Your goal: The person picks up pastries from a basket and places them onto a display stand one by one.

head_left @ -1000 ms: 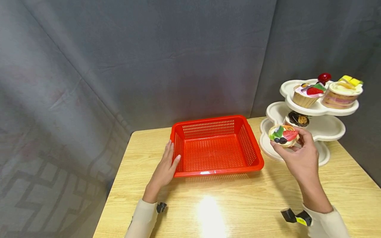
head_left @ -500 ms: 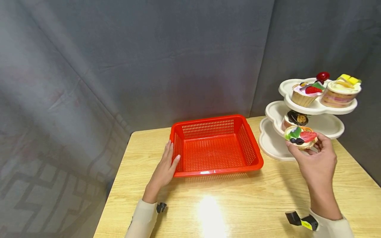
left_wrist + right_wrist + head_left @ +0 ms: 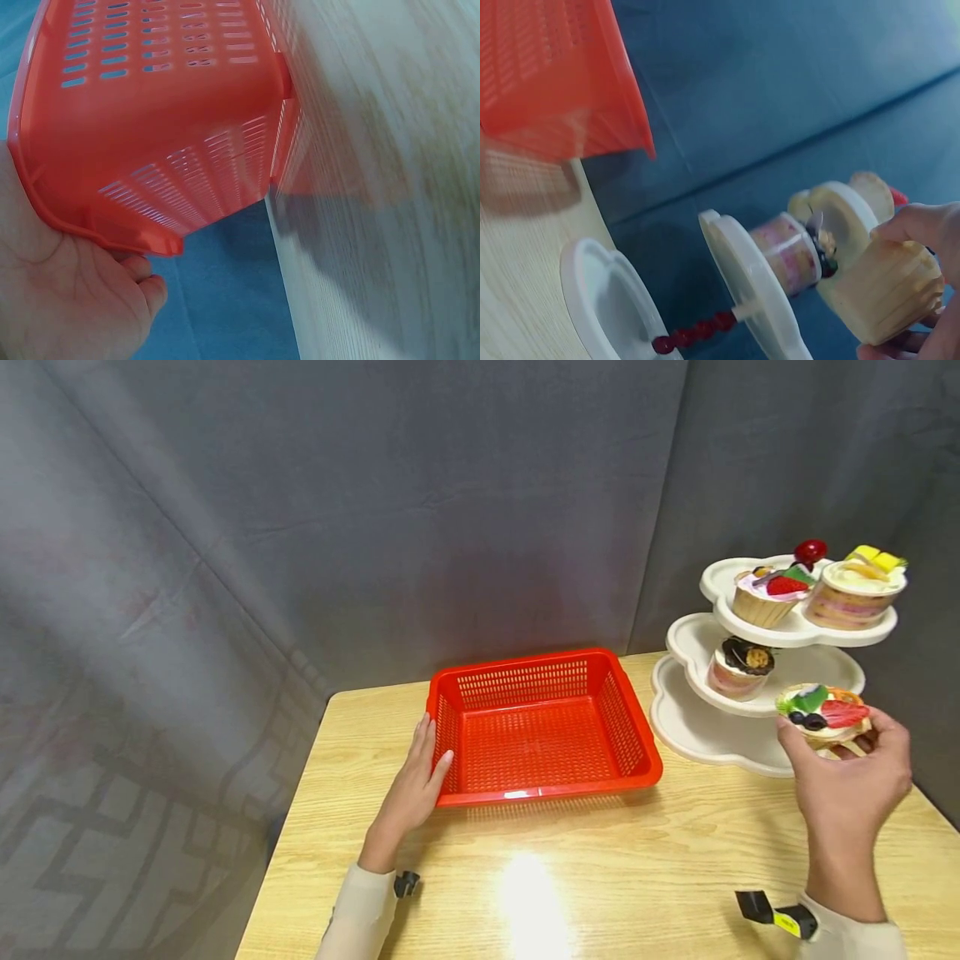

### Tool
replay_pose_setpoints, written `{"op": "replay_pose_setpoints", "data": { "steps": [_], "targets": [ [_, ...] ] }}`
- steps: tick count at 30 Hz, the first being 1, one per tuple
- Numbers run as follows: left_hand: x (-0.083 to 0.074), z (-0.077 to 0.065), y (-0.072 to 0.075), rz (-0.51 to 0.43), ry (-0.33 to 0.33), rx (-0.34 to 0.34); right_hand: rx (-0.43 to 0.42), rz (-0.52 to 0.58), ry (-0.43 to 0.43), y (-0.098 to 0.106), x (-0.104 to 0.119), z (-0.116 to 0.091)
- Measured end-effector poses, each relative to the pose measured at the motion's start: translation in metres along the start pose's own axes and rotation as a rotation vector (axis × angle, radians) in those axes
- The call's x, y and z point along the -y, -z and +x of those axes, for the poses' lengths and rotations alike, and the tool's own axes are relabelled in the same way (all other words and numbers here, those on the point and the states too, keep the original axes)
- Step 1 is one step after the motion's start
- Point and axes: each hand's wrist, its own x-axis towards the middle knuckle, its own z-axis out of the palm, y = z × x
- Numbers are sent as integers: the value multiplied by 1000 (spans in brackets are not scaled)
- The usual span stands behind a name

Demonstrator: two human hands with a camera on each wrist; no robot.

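Note:
My right hand (image 3: 847, 777) holds a fruit tart (image 3: 823, 714) by its pleated paper cup (image 3: 889, 289), lifted at the right side of a white three-tier stand (image 3: 720, 735). The tart carries a strawberry slice, blueberries and a green leaf. My left hand (image 3: 416, 785) lies flat with straight fingers against the left wall of an empty red plastic basket (image 3: 540, 731), and its palm (image 3: 67, 292) shows under the basket rim (image 3: 105, 232) in the left wrist view.
The stand's top tier holds a strawberry cupcake (image 3: 765, 593) and a layered cake cup (image 3: 858, 589). A chocolate-topped cupcake (image 3: 738, 664) sits on the middle tier (image 3: 750, 289). Wooden table (image 3: 570, 868) with a bright glare spot, grey curtain behind.
My right hand has carried the tart rightward, from in front of the stand's lower left side to its right edge. The left hand and basket have stayed put.

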Motion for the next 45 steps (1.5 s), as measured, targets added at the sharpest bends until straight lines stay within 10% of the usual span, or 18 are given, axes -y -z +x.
{"op": "replay_pose_setpoints", "data": {
  "steps": [45],
  "targets": [
    [-2, -2, 0, -19, -3, -6, -139, -6, -112, -37, -11, 77]
  ]
}}
